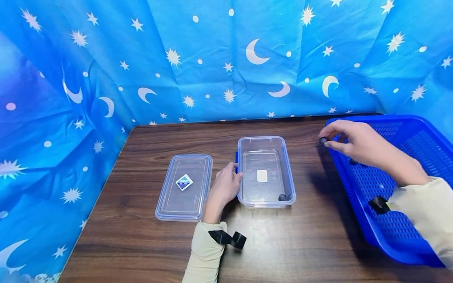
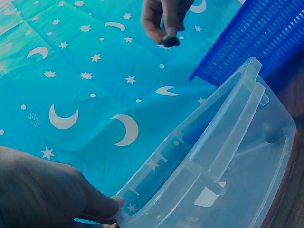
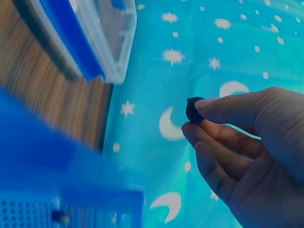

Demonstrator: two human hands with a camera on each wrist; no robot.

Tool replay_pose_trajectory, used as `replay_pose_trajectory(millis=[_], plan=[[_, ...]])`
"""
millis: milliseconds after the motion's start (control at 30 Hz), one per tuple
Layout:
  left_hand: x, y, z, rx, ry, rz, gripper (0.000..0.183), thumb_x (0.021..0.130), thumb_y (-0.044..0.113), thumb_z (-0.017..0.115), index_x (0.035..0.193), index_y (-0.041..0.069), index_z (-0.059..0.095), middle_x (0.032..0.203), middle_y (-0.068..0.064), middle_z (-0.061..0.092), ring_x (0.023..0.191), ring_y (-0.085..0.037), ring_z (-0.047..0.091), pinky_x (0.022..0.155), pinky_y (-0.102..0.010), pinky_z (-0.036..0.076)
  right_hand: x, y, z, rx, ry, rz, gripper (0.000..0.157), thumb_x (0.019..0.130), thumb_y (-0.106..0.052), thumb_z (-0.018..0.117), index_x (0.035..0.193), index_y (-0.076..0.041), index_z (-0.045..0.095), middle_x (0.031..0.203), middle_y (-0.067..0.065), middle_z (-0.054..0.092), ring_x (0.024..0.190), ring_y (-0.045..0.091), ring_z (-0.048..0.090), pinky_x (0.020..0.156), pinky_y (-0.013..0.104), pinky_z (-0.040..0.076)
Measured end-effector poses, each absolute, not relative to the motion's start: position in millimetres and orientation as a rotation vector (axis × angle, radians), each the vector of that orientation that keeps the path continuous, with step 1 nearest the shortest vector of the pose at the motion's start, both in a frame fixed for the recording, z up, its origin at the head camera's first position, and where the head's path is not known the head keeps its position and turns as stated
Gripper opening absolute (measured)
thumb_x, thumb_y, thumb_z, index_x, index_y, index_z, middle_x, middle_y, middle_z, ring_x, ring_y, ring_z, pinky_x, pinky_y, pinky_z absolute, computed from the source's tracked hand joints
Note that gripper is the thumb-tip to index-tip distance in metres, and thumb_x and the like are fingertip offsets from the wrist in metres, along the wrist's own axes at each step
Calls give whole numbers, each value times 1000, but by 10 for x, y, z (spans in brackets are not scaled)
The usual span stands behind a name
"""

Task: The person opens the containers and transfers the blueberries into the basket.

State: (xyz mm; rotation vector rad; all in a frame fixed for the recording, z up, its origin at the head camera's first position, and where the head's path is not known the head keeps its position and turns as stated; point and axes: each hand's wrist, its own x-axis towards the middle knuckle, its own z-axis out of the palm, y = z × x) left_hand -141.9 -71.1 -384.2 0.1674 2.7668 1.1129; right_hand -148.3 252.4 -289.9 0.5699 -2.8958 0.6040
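My right hand (image 1: 357, 142) is raised over the left rim of the blue basket (image 1: 354, 204). Between its thumb and fingertips it pinches a small dark round ball (image 3: 194, 109), berry-like with a tiny nub. My left hand (image 1: 224, 184) grips the left wall of the clear plastic container (image 1: 261, 204), thumb at the rim and the other fingers partly hidden outside. The container stands without its lid on the table. A similar dark ball (image 1: 282, 197) lies inside, in the near right corner, and shows blurred through the wall in the left wrist view.
A clear lid (image 1: 184, 204) with a blue and white diamond sticker lies left of the container. Inside the basket, partly under the right arm, is another dark piece (image 1: 352, 161). Blue cloth (image 1: 219, 59) with moons and stars hangs behind the wooden table (image 1: 141, 251).
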Motion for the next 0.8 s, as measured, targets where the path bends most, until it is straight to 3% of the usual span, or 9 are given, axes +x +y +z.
replay_pose_trajectory(millis=[467,567,800], plan=[[-1413,-701,-3835,158,2788,1104,38,98,18,52,132,1,51,81,-4,55,76,-20,53,71,-35,46,-1406,3088,-3103,325,-2952,605,19,89,-2,63,108,-3,65,101,18,67,95,37,61,78,54,47],[-1416,-704,-3832,158,2787,1102,39,98,19,52,132,1,50,81,-4,55,76,-20,53,71,-35,46,-1438,3187,-3199,310,-2965,587,16,88,-1,64,105,-1,65,97,19,68,92,37,62,74,49,47],[-1426,-696,-3836,145,2778,1098,39,99,20,51,134,3,50,82,-4,56,77,-20,54,73,-36,46,-1518,3408,-3454,393,-3116,515,15,82,4,65,97,1,64,87,8,68,80,23,61,67,38,48]])
